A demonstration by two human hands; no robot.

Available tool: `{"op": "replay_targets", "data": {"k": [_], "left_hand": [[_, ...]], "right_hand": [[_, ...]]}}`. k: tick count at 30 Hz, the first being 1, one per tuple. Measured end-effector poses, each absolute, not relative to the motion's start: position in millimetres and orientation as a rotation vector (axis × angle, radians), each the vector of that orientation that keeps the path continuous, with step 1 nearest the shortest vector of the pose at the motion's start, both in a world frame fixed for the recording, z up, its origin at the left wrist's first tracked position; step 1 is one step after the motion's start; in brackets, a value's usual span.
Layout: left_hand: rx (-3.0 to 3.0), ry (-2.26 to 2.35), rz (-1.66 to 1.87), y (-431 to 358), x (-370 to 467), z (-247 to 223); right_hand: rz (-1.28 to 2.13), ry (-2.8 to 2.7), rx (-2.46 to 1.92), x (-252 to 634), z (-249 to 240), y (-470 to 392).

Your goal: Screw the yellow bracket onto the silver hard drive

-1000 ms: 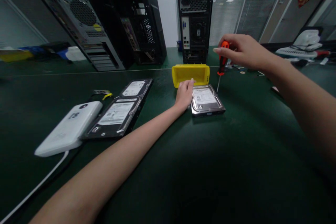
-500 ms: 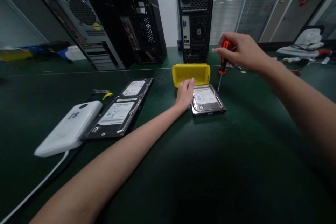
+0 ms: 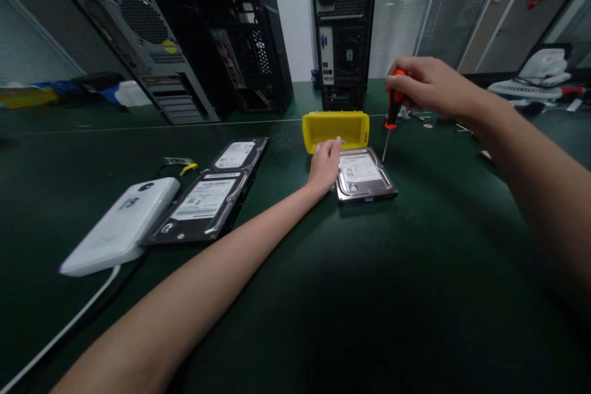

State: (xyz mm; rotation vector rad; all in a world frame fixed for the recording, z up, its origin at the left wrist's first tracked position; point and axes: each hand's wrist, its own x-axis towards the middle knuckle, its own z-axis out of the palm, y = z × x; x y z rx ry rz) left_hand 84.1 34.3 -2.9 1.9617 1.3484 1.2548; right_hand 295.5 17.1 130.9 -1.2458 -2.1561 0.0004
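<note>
A silver hard drive (image 3: 364,181) with a white label lies flat on the green table, right of centre. My left hand (image 3: 325,163) grips its left edge, next to a yellow bin (image 3: 335,129) that stands just behind the drive. Above the drive's right side, my right hand (image 3: 415,83) is closed round the handle of a red and black screwdriver (image 3: 394,112). The screwdriver is nearly upright, and its tip meets the drive's right edge.
Two more hard drives (image 3: 203,198) lie end to end on the left, beside a white device (image 3: 122,228) with a cable. Three computer cases (image 3: 344,43) stand at the back. Small parts (image 3: 428,126) and tools lie beyond my right forearm.
The fingers of my right hand have curled further round the screwdriver handle, and the right wrist has shifted. My left hand and the drive stay in place.
</note>
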Motion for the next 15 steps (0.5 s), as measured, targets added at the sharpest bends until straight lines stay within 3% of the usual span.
{"op": "replay_targets", "data": {"k": [6, 11, 15], "left_hand": [[1.945, 1.357, 1.255, 35, 84, -4], [1.961, 1.339, 1.261, 38, 83, -6], [1.967, 1.333, 1.264, 40, 83, -7]], "right_hand": [[0.22, -2.098, -1.214, 291, 130, 20], [-0.049, -2.07, -1.269, 286, 127, 21], [-0.015, -2.057, -1.247, 285, 120, 24]]}}
